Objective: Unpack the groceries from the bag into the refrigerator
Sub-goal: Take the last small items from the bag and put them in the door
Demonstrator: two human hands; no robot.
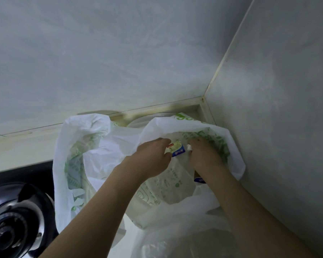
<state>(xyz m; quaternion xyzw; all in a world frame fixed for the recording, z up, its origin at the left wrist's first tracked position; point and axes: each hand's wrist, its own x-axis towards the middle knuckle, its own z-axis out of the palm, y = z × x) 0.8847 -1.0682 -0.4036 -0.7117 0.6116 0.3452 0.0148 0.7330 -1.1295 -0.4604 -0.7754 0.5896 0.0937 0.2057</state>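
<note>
Both hands were deep in the thin white plastic bag with green print (108,146), which sat slumped on the pale worktop (17,153) in the wall corner, beside a black gas burner (11,220). The left hand (153,157) had its fingers closed around a small blue and pale yellow carton (175,148), lifted just above the bag's floor. The right hand (203,151) was curled over something small and white; whether it gripped it, I could not tell. The refrigerator was out of sight. A clean lift would probably need the carton drawn straight up through the mouth while the right hand held the loose film aside.
</note>
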